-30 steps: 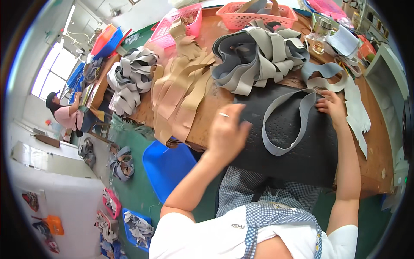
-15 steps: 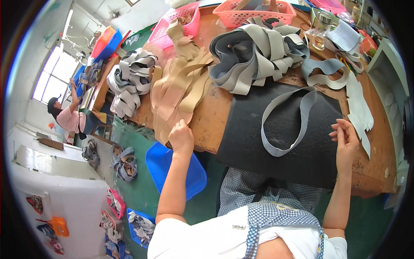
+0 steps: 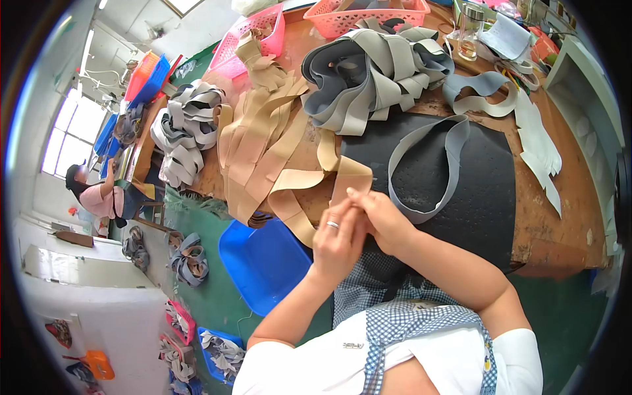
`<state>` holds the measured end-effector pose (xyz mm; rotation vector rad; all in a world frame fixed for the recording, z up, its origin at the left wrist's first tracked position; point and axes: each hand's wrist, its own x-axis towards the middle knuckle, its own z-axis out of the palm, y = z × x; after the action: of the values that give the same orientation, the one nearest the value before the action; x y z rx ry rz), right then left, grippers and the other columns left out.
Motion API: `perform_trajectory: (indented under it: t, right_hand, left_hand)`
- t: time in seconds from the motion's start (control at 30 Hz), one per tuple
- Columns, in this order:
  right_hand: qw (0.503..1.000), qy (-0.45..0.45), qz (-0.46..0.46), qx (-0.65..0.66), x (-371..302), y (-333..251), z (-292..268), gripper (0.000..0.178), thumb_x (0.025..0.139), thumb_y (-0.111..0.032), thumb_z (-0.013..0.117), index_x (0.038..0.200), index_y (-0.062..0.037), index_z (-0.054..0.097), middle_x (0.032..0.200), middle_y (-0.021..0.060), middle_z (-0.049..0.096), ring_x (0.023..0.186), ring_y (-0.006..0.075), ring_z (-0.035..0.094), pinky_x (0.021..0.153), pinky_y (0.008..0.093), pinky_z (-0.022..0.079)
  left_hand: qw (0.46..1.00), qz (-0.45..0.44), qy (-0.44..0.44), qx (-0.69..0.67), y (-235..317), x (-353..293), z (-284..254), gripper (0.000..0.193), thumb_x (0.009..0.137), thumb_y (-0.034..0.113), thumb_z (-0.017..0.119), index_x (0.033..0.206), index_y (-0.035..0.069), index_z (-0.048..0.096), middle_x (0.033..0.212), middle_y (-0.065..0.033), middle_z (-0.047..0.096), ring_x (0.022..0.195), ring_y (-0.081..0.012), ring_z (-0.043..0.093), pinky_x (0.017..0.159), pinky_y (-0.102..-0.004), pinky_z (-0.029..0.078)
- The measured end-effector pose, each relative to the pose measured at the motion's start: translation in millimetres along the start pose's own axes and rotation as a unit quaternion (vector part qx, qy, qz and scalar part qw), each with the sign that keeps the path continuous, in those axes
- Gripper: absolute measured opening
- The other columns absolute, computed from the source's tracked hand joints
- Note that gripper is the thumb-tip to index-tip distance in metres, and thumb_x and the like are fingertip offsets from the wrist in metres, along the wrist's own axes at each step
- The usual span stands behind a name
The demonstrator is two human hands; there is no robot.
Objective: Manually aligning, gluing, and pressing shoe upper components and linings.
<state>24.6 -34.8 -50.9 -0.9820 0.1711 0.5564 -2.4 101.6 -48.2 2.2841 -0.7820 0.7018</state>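
My left hand (image 3: 337,238) and my right hand (image 3: 385,220) meet over the near edge of a black mat. Both are closed on a tan strip (image 3: 353,176), which loops back toward a heap of tan strips (image 3: 257,141) on the left. My fingertips hide the end of the strip. To the right of my hands, a grey strip bent into a loop (image 3: 421,214) rests on the black mat (image 3: 490,191). Behind the mat lies a big bundle of grey strips (image 3: 388,62).
Pink baskets (image 3: 368,23) and a glass bottle (image 3: 470,36) stand at the table's back. A white jagged piece (image 3: 536,151) lies at right. Below the table edge is a blue bin (image 3: 263,270). Another person (image 3: 102,197) sits at a far-left table.
My left hand has drawn a tan strip from the heap toward the mat. My right hand has come in from the right to meet it. The grey loop stays on the mat.
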Motion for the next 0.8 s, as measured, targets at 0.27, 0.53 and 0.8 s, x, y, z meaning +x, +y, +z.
perform_trajectory:
  t: [0.27,0.53,0.8]
  right_hand:
    - [0.996,0.046,-0.025,0.079,-7,-6,-2,0.034,0.103,-0.019,0.051,0.127,0.0045,0.054,0.114,0.0119,0.067,0.104,0.0202,0.067,0.096,0.0363,0.053]
    - [0.999,-0.034,-0.014,-0.01,-134,-48,-16,0.028,0.097,-0.016,0.056,0.114,0.0047,0.063,0.1,0.0113,0.07,0.088,0.0155,0.07,0.079,0.032,0.058]
    - [0.892,0.133,-0.418,-0.111,-299,-64,-115,0.047,0.099,-0.033,0.049,0.129,0.0019,0.055,0.114,0.0195,0.065,0.093,0.0202,0.067,0.063,0.0278,0.058]
  left_hand:
    - [0.966,-0.103,0.101,0.214,-91,24,-31,0.026,0.081,0.0,0.068,0.107,0.004,0.067,0.103,-0.0155,0.068,0.109,-0.0344,0.06,0.089,-0.0449,0.05]
    - [0.97,-0.213,0.071,0.092,-233,92,-41,0.017,0.087,0.007,0.055,0.099,0.0,0.066,0.091,-0.0234,0.067,0.089,-0.0443,0.064,0.076,-0.0503,0.049]
    - [0.939,-0.342,-0.049,0.007,-362,184,-80,0.032,0.078,0.033,0.074,0.086,0.001,0.073,0.074,-0.0089,0.07,0.07,-0.0202,0.068,0.067,-0.036,0.051]
